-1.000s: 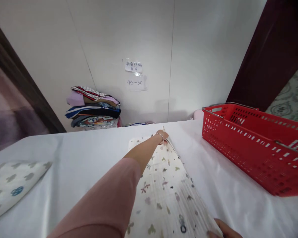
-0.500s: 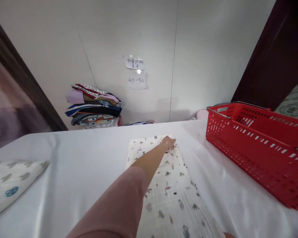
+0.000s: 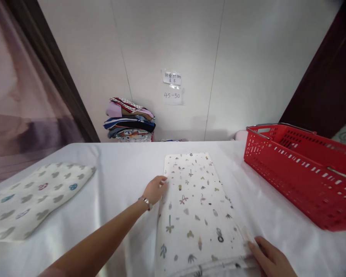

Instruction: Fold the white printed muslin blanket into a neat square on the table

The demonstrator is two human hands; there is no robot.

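Observation:
A white muslin cloth point(image 3: 197, 215) with small plant prints lies folded into a long rectangle in front of me. My left hand point(image 3: 156, 189), wearing a bracelet, is at the cloth's left edge, thumb and fingers slightly apart with the fingertips touching it. At the near right corner, my right hand point(image 3: 270, 257) pinches the cloth's edge between thumb and fingers. The layers bunch in creases along the near end, which runs out at the bottom of the view.
A second white cloth point(image 3: 50, 188) with grey cloud-like prints lies on the left of the white-covered table point(image 3: 118, 169). To the right stands a red perforated basket point(image 3: 294, 173) with metal handles. A pile of folded fabrics point(image 3: 129, 121) rises behind the table by the wall.
My left hand has drawn back from the cloth's far right corner to its left edge. My right hand has come further into view at the near right. The view has turned left.

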